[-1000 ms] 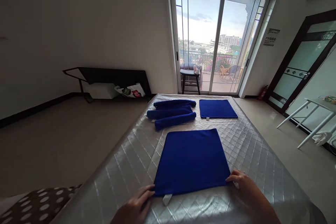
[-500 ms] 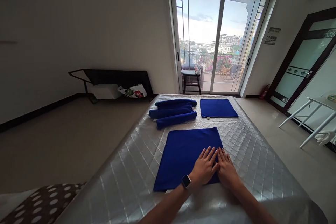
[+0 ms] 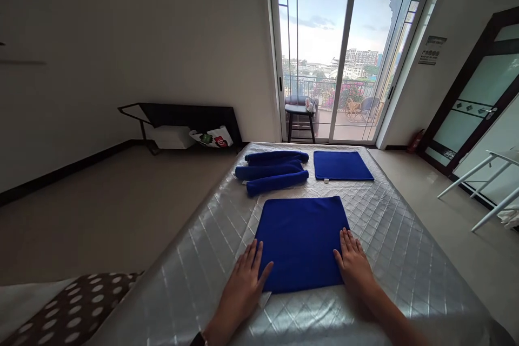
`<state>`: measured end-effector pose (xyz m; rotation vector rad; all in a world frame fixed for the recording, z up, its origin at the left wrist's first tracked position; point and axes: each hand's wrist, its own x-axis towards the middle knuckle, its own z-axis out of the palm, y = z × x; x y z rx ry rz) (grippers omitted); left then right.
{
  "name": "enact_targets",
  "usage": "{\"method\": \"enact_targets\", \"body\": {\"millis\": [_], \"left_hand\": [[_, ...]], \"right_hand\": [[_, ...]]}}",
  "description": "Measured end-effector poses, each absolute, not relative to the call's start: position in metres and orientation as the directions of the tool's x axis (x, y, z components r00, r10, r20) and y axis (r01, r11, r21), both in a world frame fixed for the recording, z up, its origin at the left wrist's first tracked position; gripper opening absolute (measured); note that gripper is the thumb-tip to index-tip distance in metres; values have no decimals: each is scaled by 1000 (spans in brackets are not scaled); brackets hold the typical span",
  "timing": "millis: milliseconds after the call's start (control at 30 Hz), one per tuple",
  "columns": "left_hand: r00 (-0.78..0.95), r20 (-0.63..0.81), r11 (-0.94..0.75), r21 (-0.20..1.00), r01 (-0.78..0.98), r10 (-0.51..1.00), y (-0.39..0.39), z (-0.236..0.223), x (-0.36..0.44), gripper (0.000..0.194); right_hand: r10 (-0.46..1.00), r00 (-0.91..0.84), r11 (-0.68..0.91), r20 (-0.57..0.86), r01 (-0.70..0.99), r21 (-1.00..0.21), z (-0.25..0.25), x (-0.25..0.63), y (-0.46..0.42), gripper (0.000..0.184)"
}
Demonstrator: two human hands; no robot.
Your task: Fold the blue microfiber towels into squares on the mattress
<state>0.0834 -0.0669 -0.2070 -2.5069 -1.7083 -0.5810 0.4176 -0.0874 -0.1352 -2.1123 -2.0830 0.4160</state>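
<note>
A blue cloth (image 3: 302, 243) lies flat on the silvery quilted mattress (image 3: 194, 270). At its left edge rests my left hand (image 3: 245, 275), fingers stretched out and thumb over the cloth. My right hand (image 3: 357, 262) lies flat along the right edge, its fingers extended too. Neither hand grips anything. Beyond the cloth are several rolled blue cloths (image 3: 278, 181), side by side at the far left. A second flat blue cloth (image 3: 344, 165), with a small white tag, lies at the far right.
A brown polka-dot fabric (image 3: 77, 303) is at the lower left. Against the wall stands a black low frame (image 3: 190, 113) with a white box (image 3: 172, 138) and a bag. Past the mattress is a sliding glass door (image 3: 336, 65); a white-legged table (image 3: 478, 173) stands at right.
My left hand has moved from the cloth's right side to its left edge. My right hand has shifted slightly right, and the hands are now apart. The view has turned slightly left.
</note>
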Motion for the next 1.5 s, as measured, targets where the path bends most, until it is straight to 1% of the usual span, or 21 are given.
{"method": "enact_targets", "body": {"millis": [100, 200, 300, 367, 433, 600, 667, 733, 833, 1000, 1133, 1333, 1500], "left_hand": [[304, 335, -379, 189, 906, 892, -70, -212, 78, 59], [254, 294, -322, 211, 923, 921, -65, -211, 78, 63], [180, 216, -228, 226, 947, 960, -52, -200, 84, 69], [162, 209, -209, 225, 952, 964, -41, -187, 99, 75], [210, 240, -264, 223, 938, 948, -29, -171, 129, 78], [466, 296, -535, 228, 813, 834, 0, -147, 237, 72], [519, 302, -588, 222, 778, 800, 10, -149, 269, 69], [514, 304, -583, 209, 785, 802, 18, -156, 282, 68], [446, 285, -504, 177, 846, 848, 27, -168, 262, 69], [252, 242, -289, 135, 948, 937, 44, -186, 169, 77], [136, 255, -178, 150, 973, 957, 50, -196, 111, 83], [100, 251, -150, 188, 971, 963, 51, -203, 104, 83], [107, 257, -159, 192, 968, 961, 52, -205, 108, 81]], "right_hand": [[994, 5, -35, -106, 960, -278, -128, 418, -77, 69], [998, -10, -5, -60, 967, -256, -112, 415, -53, 67], [999, -24, 19, -21, 974, -228, -101, 412, -24, 64], [999, -3, -4, -35, 978, -209, -100, 410, -9, 63], [998, 23, -34, -56, 979, -202, -105, 408, -1, 64], [999, 39, -45, -34, 979, -201, -121, 409, 0, 63], [999, 24, -28, -22, 980, -196, -124, 411, -1, 62], [1000, 23, -27, -21, 980, -196, -126, 412, 0, 62], [998, 52, -56, -24, 977, -206, -127, 411, 2, 63], [996, 77, -87, -55, 970, -225, -128, 410, 5, 64], [995, 76, -88, -64, 973, -213, -129, 411, 3, 64], [998, 53, -58, -38, 987, -147, -123, 412, 11, 62], [1000, 4, -8, -24, 989, -151, -115, 417, 41, 60]]}}
